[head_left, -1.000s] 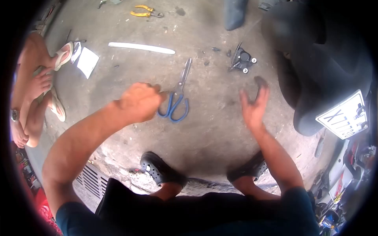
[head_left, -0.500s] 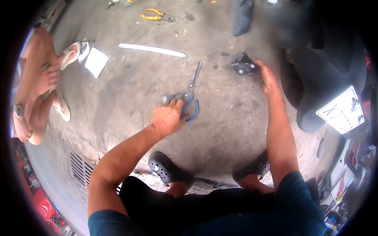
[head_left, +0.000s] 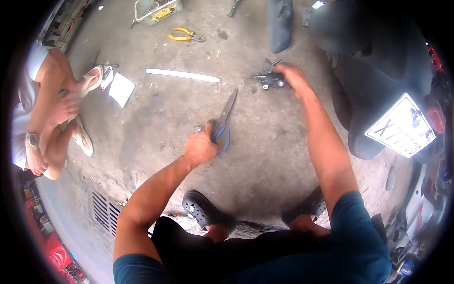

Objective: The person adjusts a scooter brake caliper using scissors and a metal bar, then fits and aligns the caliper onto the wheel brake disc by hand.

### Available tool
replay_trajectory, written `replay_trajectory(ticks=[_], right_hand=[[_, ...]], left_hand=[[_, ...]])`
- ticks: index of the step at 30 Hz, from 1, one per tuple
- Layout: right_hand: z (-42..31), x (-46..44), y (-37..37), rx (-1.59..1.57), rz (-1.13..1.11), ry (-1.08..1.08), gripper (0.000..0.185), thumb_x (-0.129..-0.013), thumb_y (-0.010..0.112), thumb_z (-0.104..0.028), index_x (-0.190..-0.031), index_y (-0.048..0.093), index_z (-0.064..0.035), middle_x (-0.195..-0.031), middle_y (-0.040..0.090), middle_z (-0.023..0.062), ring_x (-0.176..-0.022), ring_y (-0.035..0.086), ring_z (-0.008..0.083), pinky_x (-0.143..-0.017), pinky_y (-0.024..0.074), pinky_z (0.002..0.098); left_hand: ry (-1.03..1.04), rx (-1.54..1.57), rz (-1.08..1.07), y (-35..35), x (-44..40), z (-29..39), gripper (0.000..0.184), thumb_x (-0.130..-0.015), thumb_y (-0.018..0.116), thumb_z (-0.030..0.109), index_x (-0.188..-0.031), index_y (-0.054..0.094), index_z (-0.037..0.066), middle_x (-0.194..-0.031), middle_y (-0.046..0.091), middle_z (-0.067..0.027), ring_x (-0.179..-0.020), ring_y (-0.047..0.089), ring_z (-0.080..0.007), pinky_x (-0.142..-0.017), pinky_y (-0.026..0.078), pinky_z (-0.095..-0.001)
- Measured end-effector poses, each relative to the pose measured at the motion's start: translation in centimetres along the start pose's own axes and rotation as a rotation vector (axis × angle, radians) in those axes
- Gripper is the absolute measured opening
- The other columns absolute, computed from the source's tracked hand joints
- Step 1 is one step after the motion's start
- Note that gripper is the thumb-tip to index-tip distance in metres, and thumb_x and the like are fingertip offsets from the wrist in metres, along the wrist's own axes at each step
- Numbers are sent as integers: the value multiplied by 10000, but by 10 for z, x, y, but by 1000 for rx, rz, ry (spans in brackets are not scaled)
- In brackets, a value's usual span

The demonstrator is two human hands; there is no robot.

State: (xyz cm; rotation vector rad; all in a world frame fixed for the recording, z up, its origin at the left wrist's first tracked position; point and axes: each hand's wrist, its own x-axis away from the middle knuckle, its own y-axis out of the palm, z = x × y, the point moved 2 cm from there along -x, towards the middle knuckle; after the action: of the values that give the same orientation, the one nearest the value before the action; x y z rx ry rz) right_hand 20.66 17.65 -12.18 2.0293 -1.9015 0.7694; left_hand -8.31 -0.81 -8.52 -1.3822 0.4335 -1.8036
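Note:
My left hand [head_left: 201, 146] is closed around the blue handles of a pair of scissors [head_left: 224, 116]. The long blades point away from me, just above or on the concrete floor; I cannot tell which. A small silvery piece [head_left: 198, 128] shows beside the fingers. Farther off to the right, my right hand [head_left: 294, 78] grips a black mechanical part [head_left: 273, 81] with two round silver studs and a thin rod or cable at its top. My fingertips are partly hidden behind that part. A white flat strip [head_left: 183, 75] lies beyond the scissors.
Yellow-handled pliers [head_left: 186, 35] and a grey tray [head_left: 158, 12] lie farther out. At right stands a dark motorbike [head_left: 378, 90] with a number plate [head_left: 402, 125]. A person [head_left: 52, 109] crouches at left near a white paper [head_left: 121, 90]. A floor grate [head_left: 105, 211] is at lower left.
My right hand has moved left with the black part, which has turned and shows a thin rod. My left hand keeps the scissors, its grip slightly shifted. The view has tilted a little.

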Motion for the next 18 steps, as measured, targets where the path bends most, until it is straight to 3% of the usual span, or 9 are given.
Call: replay_trajectory(ticks=[2, 3, 5, 6, 9, 13, 14, 17, 18], right_hand=[[3, 0, -10, -85, -68, 57, 290, -878, 606, -290, -947, 673, -16, -902, 654, 71, -799, 611, 206, -729, 479, 341], [0, 5, -12, -9, -46, -84, 276, -879, 602, -285, -935, 669, -24, -909, 651, 73, -788, 609, 203, -703, 476, 337], [-6, 18, -11, 132, -9, -380, 249, -879, 595, -275, -913, 661, -38, -921, 645, 78, -764, 604, 196, -651, 471, 330], [2, 16, -14, 34, -15, -309, 277, -898, 591, -291, -998, 658, -41, -1022, 671, 120, -837, 634, 227, -669, 508, 358], [23, 38, -26, -721, -471, -57, 406, -893, 605, -329, -1130, 622, 1, -1099, 679, 166, -1024, 645, 284, -822, 545, 404], [70, 56, -11, -1586, -943, -235, 503, -912, 599, -401, -1256, 617, -34, -1216, 657, 184, -1157, 602, 344, -909, 535, 511], [75, 55, 1, -1716, -854, -437, 644, -908, 596, -473, -1348, 526, -8, -1308, 612, 162, -1251, 551, 332, -1078, 431, 503], [63, 72, 9, -1847, -556, -270, 731, -844, 662, -485, -1375, 496, -10, -1367, 576, 142, -1313, 503, 319, -1151, 352, 511], [51, 80, 19, -1817, -502, -300, 771, -804, 689, -465, -1395, 482, -15, -1324, 589, 136, -1232, 547, 307, -1090, 410, 497]], left_hand=[[137, 401, 28, 14, -18, -35, 687, -812, 658, 87, -1432, 375, 5, -1191, 643, -221, -1013, 664, -323, -863, 524, -380], [203, 607, 43, 18, -20, -41, 661, -807, 680, 53, -1406, 406, -6, -1190, 649, -203, -978, 679, -284, -831, 533, -355], [224, 430, 116, 27, -22, -49, 627, -819, 687, 55, -1383, 424, -16, -1142, 649, -173, -920, 664, -226, -779, 532, -318], [237, 336, 153, 26, -22, -49, 610, -825, 691, 55, -1372, 433, -21, -1119, 648, -158, -890, 657, -197, -752, 532, -299], [131, 803, -98, 1, -1, -17, 593, -820, 694, 61, -1354, 448, -21, -990, 644, -137, -768, 636, -173, -646, 529, -290], [47, 730, -139, -10, -2, -11, 585, -815, 689, 51, -1345, 448, -5, -868, 634, -107, -667, 610, -154, -547, 503, -292], [37, 722, -158, -12, 0, -11, 586, -816, 688, 50, -1346, 445, -1, -854, 635, -106, -653, 609, -156, -537, 499, -290], [76, 657, -144, 0, -2, -10, 580, -821, 691, 41, -1345, 445, 0, -860, 637, -114, -675, 616, -156, -562, 506, -285], [95, 631, -130, 8, 0, -10, 577, -823, 692, 38, -1343, 447, -1, -871, 638, -119, -694, 621, -154, -580, 511, -284]])
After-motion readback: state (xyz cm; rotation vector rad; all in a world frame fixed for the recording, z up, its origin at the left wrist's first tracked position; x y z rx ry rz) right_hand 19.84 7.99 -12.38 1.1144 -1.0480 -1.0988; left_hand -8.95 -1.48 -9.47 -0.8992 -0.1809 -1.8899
